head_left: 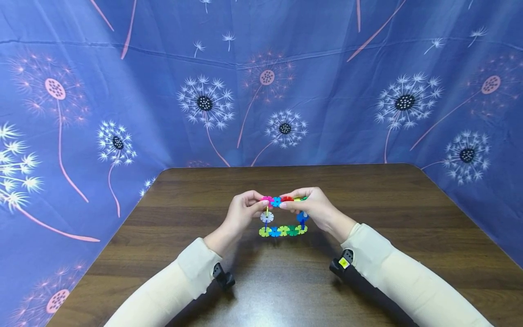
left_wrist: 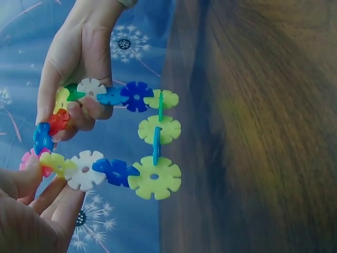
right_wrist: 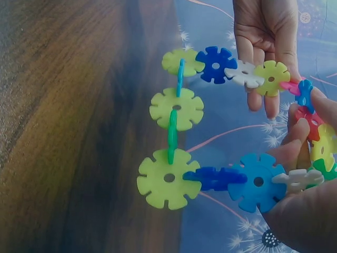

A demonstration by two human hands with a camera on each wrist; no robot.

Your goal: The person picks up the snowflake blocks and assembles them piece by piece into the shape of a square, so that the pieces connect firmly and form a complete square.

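Note:
Notched plastic snowflake discs are joined into a closed four-sided ring, held up above the table. My left hand [head_left: 241, 211] pinches the pink disc [head_left: 267, 200] at one upper corner between thumb and fingers. On the opposite side my right hand [head_left: 320, 209] grips the upper row, its thumb by the small blue disc [right_wrist: 305, 96] and red disc [right_wrist: 309, 122]. A yellow disc [right_wrist: 323, 150], green disc [right_wrist: 327, 169] and white disc [right_wrist: 297, 179] run along the right palm. The far row has yellow-green discs [left_wrist: 154, 178] linked by upright green and blue ones.
A dark brown wooden table [head_left: 196, 190] lies under both hands. Behind and beside it hangs a blue cloth [head_left: 245, 104] printed with dandelions. Black wrist cameras [head_left: 224, 276] sit at both cream sleeves [head_left: 175, 281].

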